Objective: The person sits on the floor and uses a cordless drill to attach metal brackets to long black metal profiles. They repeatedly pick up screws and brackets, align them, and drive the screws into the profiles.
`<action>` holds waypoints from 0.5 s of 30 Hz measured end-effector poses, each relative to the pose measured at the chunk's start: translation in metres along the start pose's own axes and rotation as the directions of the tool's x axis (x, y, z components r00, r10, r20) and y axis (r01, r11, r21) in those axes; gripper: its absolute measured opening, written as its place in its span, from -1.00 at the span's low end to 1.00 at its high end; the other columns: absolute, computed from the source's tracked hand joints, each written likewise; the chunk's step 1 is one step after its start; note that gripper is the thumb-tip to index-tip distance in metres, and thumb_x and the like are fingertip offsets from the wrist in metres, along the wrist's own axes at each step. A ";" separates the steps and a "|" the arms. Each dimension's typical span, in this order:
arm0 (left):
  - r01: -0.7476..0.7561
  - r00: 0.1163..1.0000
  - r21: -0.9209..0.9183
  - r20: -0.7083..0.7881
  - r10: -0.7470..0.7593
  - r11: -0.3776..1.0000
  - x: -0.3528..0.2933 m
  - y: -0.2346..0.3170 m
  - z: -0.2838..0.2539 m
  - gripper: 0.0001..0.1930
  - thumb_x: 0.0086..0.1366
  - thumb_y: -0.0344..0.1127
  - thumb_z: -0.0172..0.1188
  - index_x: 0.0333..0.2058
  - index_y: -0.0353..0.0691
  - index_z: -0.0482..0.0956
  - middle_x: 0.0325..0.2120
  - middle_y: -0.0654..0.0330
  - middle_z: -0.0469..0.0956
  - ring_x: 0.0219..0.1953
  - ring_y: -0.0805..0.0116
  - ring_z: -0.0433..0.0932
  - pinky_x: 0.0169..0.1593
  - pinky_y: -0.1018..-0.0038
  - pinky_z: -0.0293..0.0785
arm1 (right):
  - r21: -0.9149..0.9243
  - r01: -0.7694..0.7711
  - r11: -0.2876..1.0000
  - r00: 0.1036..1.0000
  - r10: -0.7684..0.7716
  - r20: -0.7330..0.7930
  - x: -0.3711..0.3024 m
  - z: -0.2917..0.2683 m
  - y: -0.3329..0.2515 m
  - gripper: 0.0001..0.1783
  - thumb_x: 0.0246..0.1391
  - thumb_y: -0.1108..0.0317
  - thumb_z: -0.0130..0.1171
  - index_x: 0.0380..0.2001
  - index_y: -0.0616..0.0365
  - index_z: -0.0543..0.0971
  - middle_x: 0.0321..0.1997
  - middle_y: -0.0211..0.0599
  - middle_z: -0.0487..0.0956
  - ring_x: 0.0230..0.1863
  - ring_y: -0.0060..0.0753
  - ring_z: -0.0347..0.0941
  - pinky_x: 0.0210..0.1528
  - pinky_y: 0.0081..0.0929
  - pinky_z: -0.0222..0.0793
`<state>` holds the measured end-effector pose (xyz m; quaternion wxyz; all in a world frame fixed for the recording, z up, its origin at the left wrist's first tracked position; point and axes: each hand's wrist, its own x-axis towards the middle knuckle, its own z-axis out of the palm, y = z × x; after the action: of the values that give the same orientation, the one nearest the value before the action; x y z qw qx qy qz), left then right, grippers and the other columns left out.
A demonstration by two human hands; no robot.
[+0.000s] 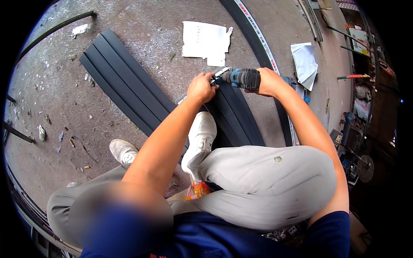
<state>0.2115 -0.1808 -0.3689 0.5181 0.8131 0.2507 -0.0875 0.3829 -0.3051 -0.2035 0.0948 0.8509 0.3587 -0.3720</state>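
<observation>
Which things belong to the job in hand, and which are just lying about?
Seemingly in use:
blue drill, in right hand
silver metal piece, at left hand
dark ribbed panel beneath

Seemingly lying about:
torn paper
white sheets, right
white scrap, far left

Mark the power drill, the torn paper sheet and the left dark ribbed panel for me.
Power drill [246,78]: head view, on its housing.
Torn paper sheet [204,41]: head view, on its middle.
Left dark ribbed panel [127,81]: head view, on its upward face.
</observation>
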 end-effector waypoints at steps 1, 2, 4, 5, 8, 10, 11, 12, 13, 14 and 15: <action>-0.007 1.000 0.004 -0.011 0.007 1.000 0.000 0.000 0.000 -0.44 0.21 -0.18 0.38 0.17 -0.14 0.52 -0.06 -0.04 0.56 0.07 -0.10 0.52 0.14 0.14 0.46 | 0.012 0.017 1.000 1.000 -0.017 -0.013 -0.003 -0.002 -0.004 -0.59 -0.20 0.09 0.49 -0.28 0.08 0.71 -0.25 -0.02 0.70 -0.12 0.08 0.64 -0.06 -0.11 0.54; -0.014 1.000 0.009 -0.023 0.014 1.000 0.000 -0.001 0.000 -0.46 0.21 -0.18 0.37 0.16 -0.14 0.54 -0.07 -0.04 0.56 0.07 -0.10 0.52 0.14 0.14 0.46 | 0.024 0.035 0.999 0.999 -0.035 -0.026 -0.005 -0.003 -0.007 -0.55 -0.22 0.03 0.51 -0.28 0.08 0.72 -0.26 -0.02 0.71 -0.12 0.08 0.64 -0.07 -0.11 0.54; -0.017 1.000 0.014 -0.005 0.017 1.000 -0.001 0.003 -0.002 -0.46 0.21 -0.18 0.37 0.16 -0.14 0.53 -0.07 -0.04 0.56 0.07 -0.10 0.53 0.14 0.14 0.46 | 0.047 0.040 0.998 0.998 -0.038 -0.044 -0.011 0.002 -0.008 -0.51 -0.23 -0.04 0.51 -0.28 0.07 0.72 -0.27 -0.02 0.71 -0.13 0.08 0.64 -0.08 -0.10 0.55; -0.017 1.000 0.016 0.002 0.017 1.000 -0.001 0.004 -0.003 -0.45 0.21 -0.18 0.37 0.17 -0.14 0.53 -0.07 -0.04 0.56 0.07 -0.10 0.53 0.14 0.14 0.46 | 0.056 0.032 0.998 0.998 -0.030 -0.051 -0.012 0.006 -0.007 -0.51 -0.21 -0.05 0.49 -0.29 0.07 0.73 -0.27 -0.02 0.71 -0.14 0.08 0.64 -0.08 -0.10 0.55; -0.031 1.000 0.043 0.003 0.031 0.999 0.000 0.002 -0.004 -0.46 0.23 -0.16 0.36 0.17 -0.13 0.53 -0.05 -0.02 0.56 0.06 -0.08 0.53 0.13 0.14 0.47 | 0.011 -0.027 1.000 0.998 0.028 -0.064 -0.013 0.010 -0.013 -0.53 -0.15 -0.07 0.44 -0.28 0.07 0.73 -0.26 -0.01 0.71 -0.13 0.08 0.64 -0.07 -0.11 0.55; -0.003 0.999 0.065 0.043 0.000 0.998 -0.002 0.005 -0.006 -0.48 0.25 -0.14 0.33 0.18 -0.06 0.52 0.01 0.06 0.55 0.10 -0.05 0.52 0.15 0.16 0.47 | -0.012 -0.059 0.998 0.996 0.058 -0.070 -0.013 0.010 -0.015 -0.55 -0.11 -0.05 0.39 -0.28 0.08 0.73 -0.25 0.01 0.70 -0.12 0.10 0.64 -0.07 -0.11 0.55; 0.012 0.998 0.076 0.062 -0.016 0.997 -0.002 0.006 -0.007 -0.49 0.26 -0.13 0.31 0.18 -0.02 0.51 0.04 0.10 0.54 0.12 -0.03 0.51 0.16 0.16 0.48 | -0.011 -0.065 0.998 0.995 0.064 -0.071 -0.013 0.011 -0.015 -0.55 -0.11 -0.04 0.40 -0.28 0.08 0.73 -0.25 0.01 0.70 -0.12 0.09 0.64 -0.06 -0.12 0.55; 0.008 0.998 0.082 0.065 -0.014 0.997 -0.002 0.006 -0.008 -0.49 0.26 -0.13 0.31 0.18 -0.03 0.51 0.02 0.09 0.54 0.10 -0.02 0.52 0.15 0.17 0.48 | -0.012 -0.072 0.997 0.995 0.071 -0.071 -0.012 0.011 -0.015 -0.56 -0.11 -0.03 0.40 -0.27 0.09 0.73 -0.25 0.01 0.70 -0.11 0.09 0.64 -0.06 -0.13 0.55; 0.005 0.998 0.088 0.068 -0.011 0.996 -0.002 0.006 -0.009 -0.48 0.27 -0.12 0.31 0.19 -0.04 0.51 0.00 0.07 0.55 0.08 -0.02 0.54 0.13 0.17 0.49 | -0.012 -0.079 0.997 0.994 0.078 -0.072 -0.011 0.012 -0.014 -0.56 -0.11 -0.02 0.41 -0.26 0.09 0.72 -0.24 0.01 0.70 -0.11 0.09 0.64 -0.06 -0.13 0.55; 0.001 0.997 0.094 0.072 -0.008 0.996 -0.003 0.007 -0.010 -0.48 0.28 -0.12 0.32 0.20 -0.05 0.51 -0.02 0.06 0.55 0.06 -0.01 0.55 0.11 0.17 0.50 | 0.038 -0.057 0.998 0.994 0.060 -0.086 -0.009 0.013 -0.012 -0.56 -0.10 0.00 0.41 -0.25 0.10 0.72 -0.24 0.00 0.70 -0.11 0.09 0.64 -0.05 -0.14 0.55; 0.004 0.997 0.098 0.072 -0.011 0.995 -0.003 0.007 -0.009 -0.48 0.28 -0.12 0.31 0.20 -0.04 0.51 -0.03 0.07 0.55 0.06 -0.01 0.55 0.11 0.18 0.50 | 0.088 -0.038 0.995 0.994 0.047 -0.102 -0.007 0.016 -0.007 -0.57 -0.10 0.02 0.42 -0.24 0.10 0.72 -0.24 0.00 0.71 -0.10 0.09 0.64 -0.04 -0.14 0.55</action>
<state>0.2115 -0.1760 -0.3577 0.4861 0.8328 0.2302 -0.1312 0.3662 -0.3109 -0.2090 0.0475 0.8799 0.3285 -0.3399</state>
